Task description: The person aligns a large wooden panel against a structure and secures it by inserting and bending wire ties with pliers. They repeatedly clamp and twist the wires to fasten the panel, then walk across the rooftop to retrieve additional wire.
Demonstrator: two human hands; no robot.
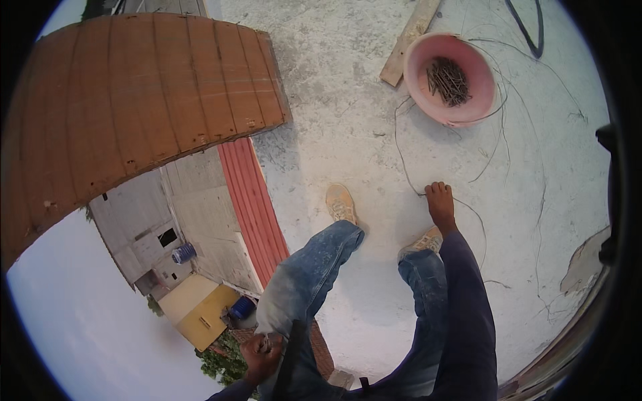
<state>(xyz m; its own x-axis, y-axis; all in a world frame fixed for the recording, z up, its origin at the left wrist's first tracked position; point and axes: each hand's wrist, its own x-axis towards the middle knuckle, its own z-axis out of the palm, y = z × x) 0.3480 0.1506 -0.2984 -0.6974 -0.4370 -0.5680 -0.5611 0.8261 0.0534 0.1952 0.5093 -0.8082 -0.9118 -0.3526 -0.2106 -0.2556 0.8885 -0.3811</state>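
Observation:
My right hand (441,206) reaches down over the pale floor, its fingers closed on a thin dark wire (403,159). The wire curves up from these fingers toward the pink bucket (485,87), and a length of it trails below the hand on the right. Inside the bucket lies a heap of rusty nails or short metal rods (449,81). My left hand (262,355) is closed beside my left knee. Something small and greyish shows between its fingers, too little to name.
A wooden plank (409,41) lies against the bucket's left side. More loose wires (540,200) spread over the floor on the right, and a dark cable (535,40) loops at the top. To the left, the rooftop edge borders a brown corrugated sheet (154,80) and red roofing (251,200), with buildings below.

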